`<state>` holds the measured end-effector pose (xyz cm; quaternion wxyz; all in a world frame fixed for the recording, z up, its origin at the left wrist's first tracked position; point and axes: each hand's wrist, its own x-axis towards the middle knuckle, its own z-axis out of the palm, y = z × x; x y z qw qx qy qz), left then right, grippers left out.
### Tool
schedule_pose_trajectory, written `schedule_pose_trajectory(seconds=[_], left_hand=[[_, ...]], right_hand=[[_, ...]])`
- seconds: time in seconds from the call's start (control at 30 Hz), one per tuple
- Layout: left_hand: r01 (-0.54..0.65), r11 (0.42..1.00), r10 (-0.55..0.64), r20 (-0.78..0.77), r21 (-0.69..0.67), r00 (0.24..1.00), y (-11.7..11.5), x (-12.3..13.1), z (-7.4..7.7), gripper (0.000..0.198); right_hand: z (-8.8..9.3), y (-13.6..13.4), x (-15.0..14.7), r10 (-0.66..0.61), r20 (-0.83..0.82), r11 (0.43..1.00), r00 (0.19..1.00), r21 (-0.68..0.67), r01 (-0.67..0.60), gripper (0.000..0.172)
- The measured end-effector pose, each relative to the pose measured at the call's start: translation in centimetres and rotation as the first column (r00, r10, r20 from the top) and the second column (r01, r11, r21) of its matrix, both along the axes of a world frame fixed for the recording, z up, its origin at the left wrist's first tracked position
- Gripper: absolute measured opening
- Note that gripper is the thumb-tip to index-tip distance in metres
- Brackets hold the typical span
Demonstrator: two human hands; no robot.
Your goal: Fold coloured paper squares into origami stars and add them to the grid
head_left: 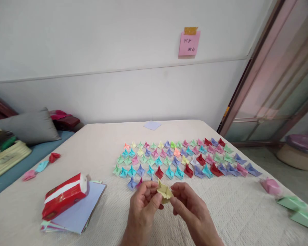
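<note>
A pale yellow folded paper boat [164, 192] is held up between both hands, low in the middle of the view. My left hand [144, 206] pinches its left side with thumb and fingers. On its right side, the thumb and fingertips of my right hand [188, 205] close on the paper. Just beyond the hands, rows of small folded paper boats [159, 172] in many colours stand on the cream cover. The nearest row holds a blue boat [132, 183] and a magenta one partly behind my left hand.
At left, a red tissue pack [64, 196] rests on a stack of coloured paper [88, 205]. A lilac sheet [152, 125] lies at the far edge. Pink and green folded pieces [294, 203] sit along the right edge, others at far left. A pink note [189, 43] is taped to the wall.
</note>
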<state>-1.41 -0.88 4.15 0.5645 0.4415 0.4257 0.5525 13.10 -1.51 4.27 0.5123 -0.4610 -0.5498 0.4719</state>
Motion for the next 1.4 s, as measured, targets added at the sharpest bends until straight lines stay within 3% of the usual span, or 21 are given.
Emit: schedule_pose_trajectory(seconds=[0.1,0.23,0.4,0.53,0.63,0.73,0.93,1.07,1.4], left_hand=[[-0.038,0.999,0.039,-0.084,0.018,0.996,-0.2,0.0,0.0,0.025],[-0.069,0.995,0.079,-0.168,0.065,0.983,-0.6,0.4,0.0,0.027],[-0.075,0.991,0.102,-0.252,0.115,0.962,-0.9,0.6,0.2,0.027],[-0.063,0.998,0.062,-0.191,0.003,0.98,-0.6,0.4,0.3,0.028],[-0.049,0.995,0.042,-0.083,-0.091,0.996,-0.3,0.2,0.4,0.026],[-0.056,0.994,0.051,-0.058,-0.094,0.997,-0.3,0.3,0.4,0.027],[-0.135,0.974,0.183,-0.283,0.18,0.942,-1.2,0.9,-0.2,0.032],[-0.126,0.958,0.216,-0.364,0.256,0.906,-1.4,1.3,-0.6,0.03],[-0.08,0.997,0.078,-0.203,-0.002,0.976,0.2,0.1,-0.4,0.027]], right_hand=[[-0.2,-0.4,-0.1,-0.162,0.218,0.951,0.962,0.295,0.094,0.005],[-0.9,-0.5,-0.2,-0.219,0.352,0.845,0.91,0.535,-0.003,0.017],[-1.2,-0.2,0.1,-0.242,0.401,0.808,0.884,0.587,-0.046,0.022],[-0.9,-0.3,0.3,-0.231,0.407,0.811,0.884,0.583,-0.056,0.021],[-0.6,-0.4,0.2,-0.202,0.37,0.835,0.907,0.549,-0.038,0.019],[-0.5,-0.3,0.2,-0.16,0.296,0.897,0.942,0.443,0.013,0.014],[-0.8,0.4,0.4,-0.161,0.154,0.982,0.975,0.128,0.142,0.008],[-0.7,0.6,0.2,-0.095,-0.057,0.99,0.994,-0.109,0.088,0.004],[-0.4,0.8,0.4,-0.118,-0.23,0.968,0.966,-0.246,0.059,0.015]])
